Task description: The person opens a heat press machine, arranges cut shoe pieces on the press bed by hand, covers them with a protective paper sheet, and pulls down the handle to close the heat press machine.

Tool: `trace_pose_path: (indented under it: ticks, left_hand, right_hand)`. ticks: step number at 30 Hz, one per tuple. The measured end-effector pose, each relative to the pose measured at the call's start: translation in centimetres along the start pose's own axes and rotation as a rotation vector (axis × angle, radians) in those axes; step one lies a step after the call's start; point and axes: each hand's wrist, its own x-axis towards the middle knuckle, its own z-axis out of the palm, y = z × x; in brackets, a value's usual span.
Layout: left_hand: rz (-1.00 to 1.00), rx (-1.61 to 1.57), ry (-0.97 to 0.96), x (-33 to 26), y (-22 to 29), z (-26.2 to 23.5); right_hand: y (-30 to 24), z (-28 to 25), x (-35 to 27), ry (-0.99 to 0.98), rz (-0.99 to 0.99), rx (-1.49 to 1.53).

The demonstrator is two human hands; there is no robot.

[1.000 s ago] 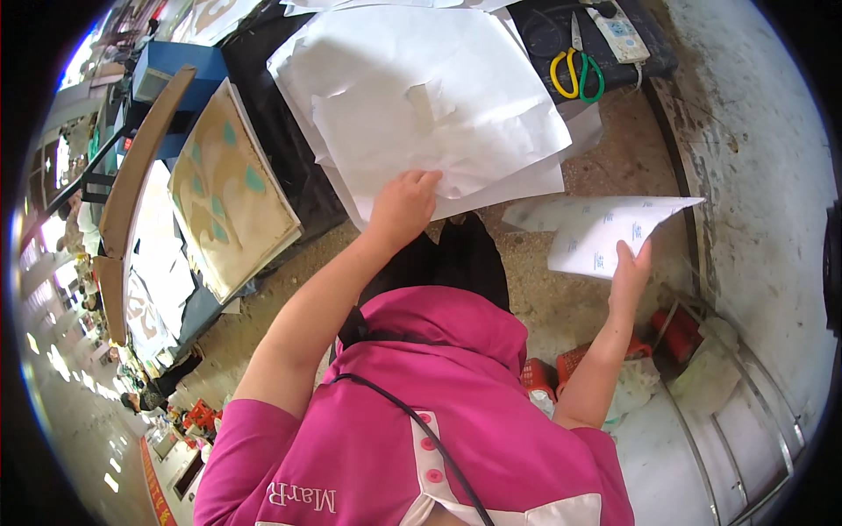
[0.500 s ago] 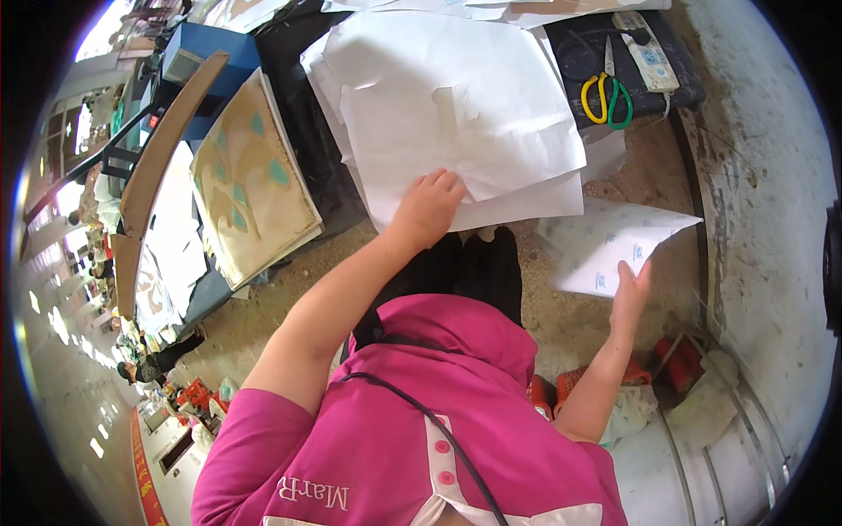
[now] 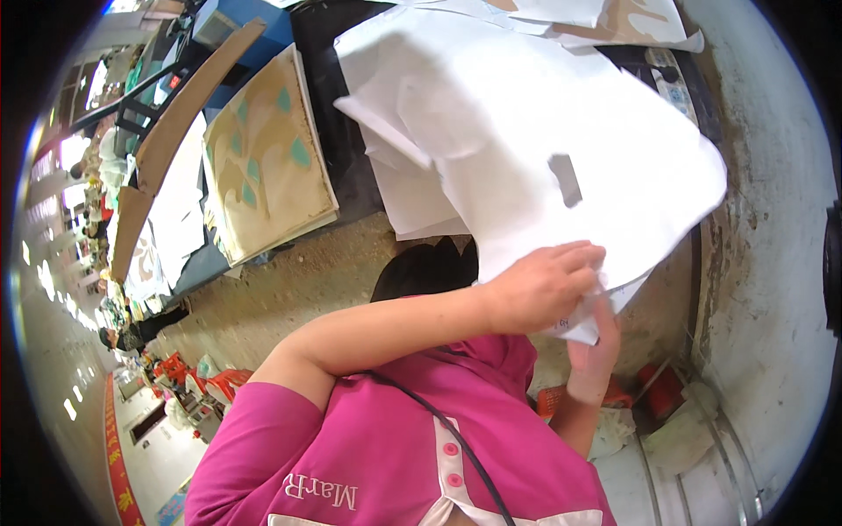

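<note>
A large white paper sheet with a small cut-out hole is lifted and bent over the table's right part. My left hand, reaching across my body, pinches its near edge. Just below, my right hand grips a white sheet with small blue print, most of it hidden behind the large sheet and my left hand. The two hands nearly meet. Other white sheets lie beneath on the dark table.
Left of the sheets lies a tan stack of boards with green leaf shapes. Past it a curved brown board stands near a blue box. A power strip shows at right, beside a stained wall.
My left hand has moved right, pulling the large sheet's near edge up and over, covering the scissors. My right hand has come inward and down with the printed sheet.
</note>
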Motion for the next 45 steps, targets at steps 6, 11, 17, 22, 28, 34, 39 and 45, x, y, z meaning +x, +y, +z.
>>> trace_pose_path:
  ticks: [6, 11, 17, 22, 28, 34, 39, 45]
  left_hand:
    - [0.082, -0.070, -0.140, -2.3, -0.6, 2.4]
    - [-0.311, -0.249, 0.064, -4.9, -3.0, -0.9]
    - [-1.103, -0.548, 0.852, -11.7, -13.1, -7.9]
    - [-1.319, -0.456, 0.896, -12.9, -16.0, -8.6]
    - [-1.195, -0.164, 0.738, -12.3, -19.0, -8.5]
    - [-1.259, -0.826, 0.809, -10.0, -19.6, -10.3]
    - [-1.240, -1.009, 0.852, -8.6, -19.5, -9.7]
    - [-1.223, -1.102, 0.735, -7.3, -16.4, -4.5]
  right_hand:
    - [0.0, -0.8, 0.8, 0.028, 0.078, -0.207]
    - [-2.5, -2.6, 1.4, 0.349, -0.167, -0.335]
    - [-9.1, -8.8, -2.0, 0.397, -0.345, -0.427]
    - [-9.4, -8.6, -2.1, 0.461, -0.417, -0.390]
    - [-9.3, -8.4, -2.4, 0.492, -0.466, -0.377]
    - [-8.5, -5.0, -2.7, 0.576, -0.607, -0.423]
    - [-9.8, -6.8, -1.9, 0.445, -0.816, 0.016]
    - [-16.4, -2.8, -4.9, -0.566, -0.490, 0.770]
